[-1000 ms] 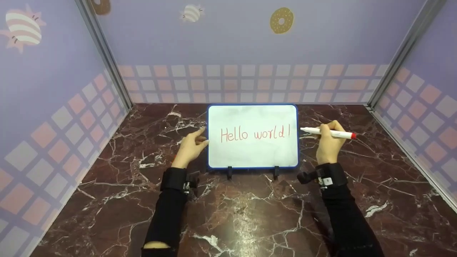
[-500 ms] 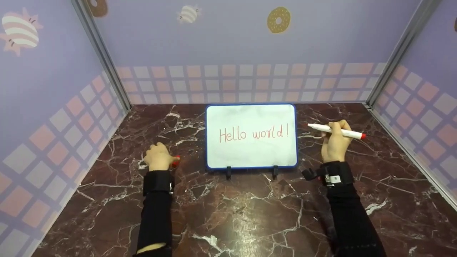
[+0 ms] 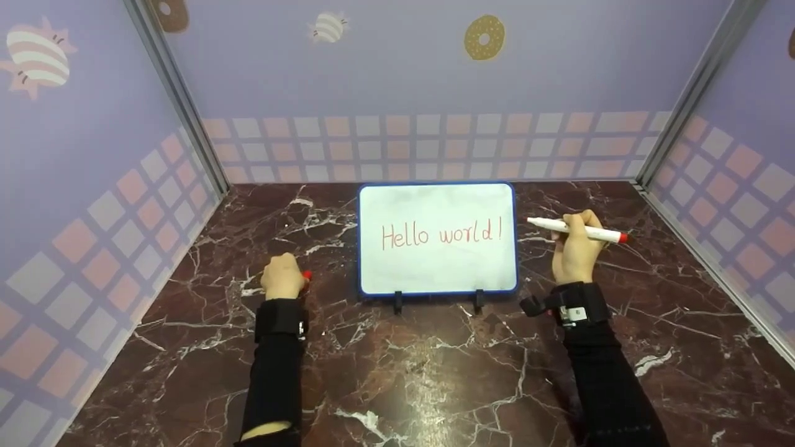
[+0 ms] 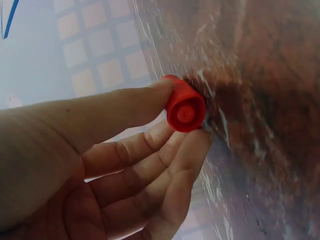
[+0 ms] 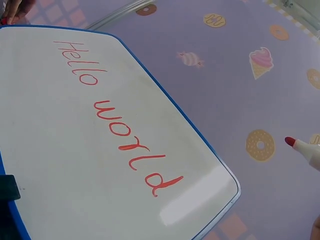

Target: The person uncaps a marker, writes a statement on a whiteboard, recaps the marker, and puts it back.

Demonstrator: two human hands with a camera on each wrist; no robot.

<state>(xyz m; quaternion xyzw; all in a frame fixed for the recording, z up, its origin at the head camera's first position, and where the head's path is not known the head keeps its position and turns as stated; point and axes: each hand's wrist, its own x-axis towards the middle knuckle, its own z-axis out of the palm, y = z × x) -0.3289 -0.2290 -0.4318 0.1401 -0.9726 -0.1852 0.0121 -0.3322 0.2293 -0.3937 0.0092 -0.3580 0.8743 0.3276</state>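
A red marker cap (image 4: 186, 110) is pinched between the thumb and fingers of my left hand (image 3: 283, 276), low over the tabletop; its hollow end faces the left wrist camera. My right hand (image 3: 577, 251) grips an uncapped white marker (image 3: 546, 224) to the right of the whiteboard, its red tip (image 5: 290, 141) pointing left toward the board but apart from it. Blue-framed and upright, the whiteboard (image 3: 438, 270) stands between both hands. "Hello world!" is written across it in red.
Two black feet (image 3: 398, 302) hold up the board's lower edge. Underneath is a dark red marbled tabletop (image 3: 428, 372). Purple panels with pink and white checks (image 3: 397, 146) close off the back and both sides.
My left hand has left the board's left edge, moved left and nearer, and taken hold of the red cap. My right hand, still with the marker, has shifted slightly right.
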